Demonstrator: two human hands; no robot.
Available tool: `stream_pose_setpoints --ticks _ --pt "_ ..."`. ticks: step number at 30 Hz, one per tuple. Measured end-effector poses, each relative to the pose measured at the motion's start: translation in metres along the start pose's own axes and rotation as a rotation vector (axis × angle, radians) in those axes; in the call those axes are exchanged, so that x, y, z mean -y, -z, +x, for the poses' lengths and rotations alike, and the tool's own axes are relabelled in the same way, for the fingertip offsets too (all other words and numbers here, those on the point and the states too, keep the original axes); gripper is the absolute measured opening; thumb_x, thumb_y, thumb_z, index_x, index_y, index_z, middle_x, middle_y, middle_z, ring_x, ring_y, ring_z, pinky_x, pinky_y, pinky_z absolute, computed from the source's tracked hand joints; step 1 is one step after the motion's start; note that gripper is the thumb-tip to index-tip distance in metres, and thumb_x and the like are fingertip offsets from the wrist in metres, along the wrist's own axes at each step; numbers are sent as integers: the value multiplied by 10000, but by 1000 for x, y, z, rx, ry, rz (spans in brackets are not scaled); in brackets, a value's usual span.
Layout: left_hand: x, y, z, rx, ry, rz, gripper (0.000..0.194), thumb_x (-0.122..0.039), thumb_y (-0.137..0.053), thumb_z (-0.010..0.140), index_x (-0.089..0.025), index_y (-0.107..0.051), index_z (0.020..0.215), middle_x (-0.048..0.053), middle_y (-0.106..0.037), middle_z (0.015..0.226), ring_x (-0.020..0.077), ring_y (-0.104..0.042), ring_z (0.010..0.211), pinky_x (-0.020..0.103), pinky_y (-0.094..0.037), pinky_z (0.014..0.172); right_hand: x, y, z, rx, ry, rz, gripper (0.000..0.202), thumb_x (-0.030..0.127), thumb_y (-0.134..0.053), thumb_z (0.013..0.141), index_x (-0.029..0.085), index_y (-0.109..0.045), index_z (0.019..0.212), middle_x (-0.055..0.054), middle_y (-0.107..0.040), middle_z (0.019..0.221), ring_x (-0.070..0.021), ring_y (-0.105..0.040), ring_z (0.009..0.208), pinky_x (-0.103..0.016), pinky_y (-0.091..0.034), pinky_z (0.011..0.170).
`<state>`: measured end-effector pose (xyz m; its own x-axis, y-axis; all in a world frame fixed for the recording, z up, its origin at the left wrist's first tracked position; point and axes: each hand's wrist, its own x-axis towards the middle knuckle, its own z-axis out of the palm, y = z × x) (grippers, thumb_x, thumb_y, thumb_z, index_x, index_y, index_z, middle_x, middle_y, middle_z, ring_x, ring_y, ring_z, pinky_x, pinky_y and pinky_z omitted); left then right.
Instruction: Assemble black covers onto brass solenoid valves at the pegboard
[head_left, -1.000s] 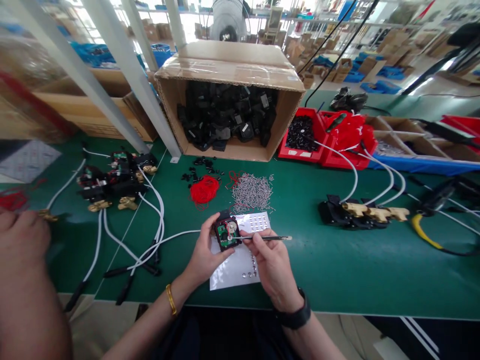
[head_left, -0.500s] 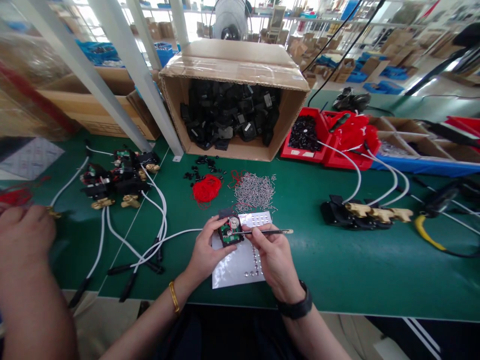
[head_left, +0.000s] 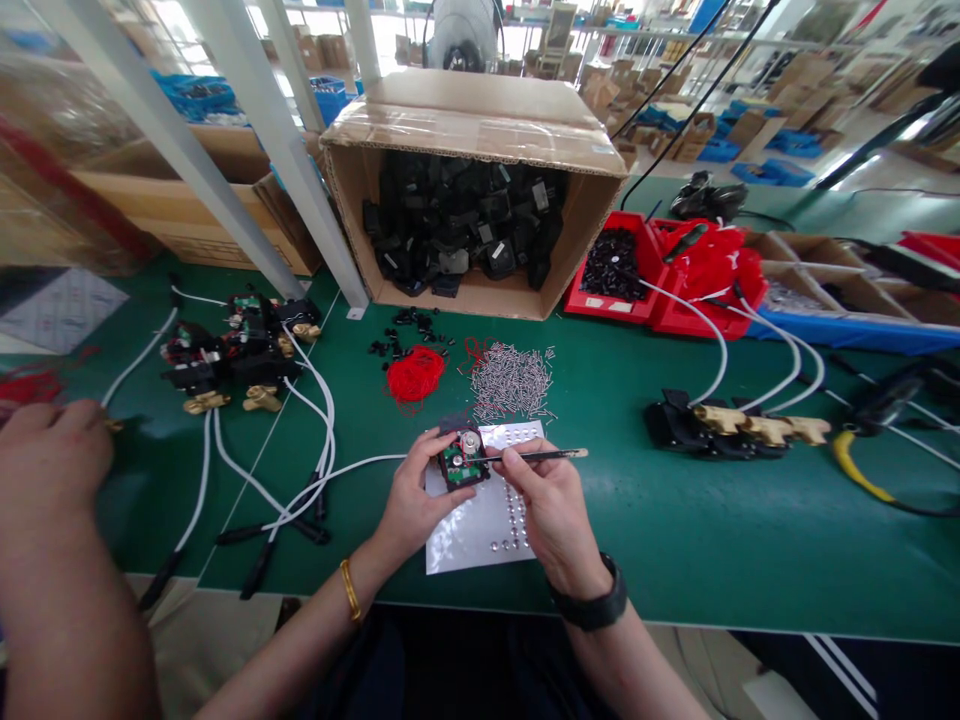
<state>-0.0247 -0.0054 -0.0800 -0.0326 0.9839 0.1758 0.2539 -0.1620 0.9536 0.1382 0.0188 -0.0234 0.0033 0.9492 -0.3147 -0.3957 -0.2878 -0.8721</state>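
Farthest to the left of the left hand is a co-worker's hand (head_left: pixel 56 450), what it grips being too blurred to tell; nearer, a cluster of black units (head_left: pixel 225 370) with brass fittings trails white cables (head_left: pixel 328 425). Beyond the left hand's fingers, away from the body, lies a tangle of red wire (head_left: pixel 415 376). The left hand (head_left: pixel 416 490) grips a small black housing (head_left: pixel 463 461) by its edges, circuit board facing up, above a white sheet (head_left: pixel 469 540) dotted with round metal pieces. Past both hands are a pile of metal pins (head_left: pixel 512 382) and, farther off, an open cardboard box (head_left: pixel 465 112). The right hand (head_left: pixel 553 498) pinches a thin dark tool (head_left: pixel 551 456), its tip at the housing. To that hand's right, well apart, sit more brass-fitted units (head_left: pixel 667 425), with red bins (head_left: pixel 611 308) behind.
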Motion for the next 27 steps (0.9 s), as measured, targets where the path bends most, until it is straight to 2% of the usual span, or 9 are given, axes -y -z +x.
stream_pose_setpoints --ticks 12,27 --pt "-3 -1 0 -5 26 13 587 -370 -742 667 -220 -506 1184 116 -466 1293 288 -430 1230 465 -323 1055 7 4 7 78 -46 -7 246 328 -783 635 166 -608 692 -30 -674 716 -163 -627 693 -281 -492 681" --pt "0 -1 -2 -1 9 23 585 -358 -731 689 -218 -482 1199 118 -457 1290 285 -402 1254 470 -287 1076 7 -2 3 32 -14 -43 221 302 -779 630 164 -616 685 -13 -662 694 -135 -598 641 -252 -474 646"
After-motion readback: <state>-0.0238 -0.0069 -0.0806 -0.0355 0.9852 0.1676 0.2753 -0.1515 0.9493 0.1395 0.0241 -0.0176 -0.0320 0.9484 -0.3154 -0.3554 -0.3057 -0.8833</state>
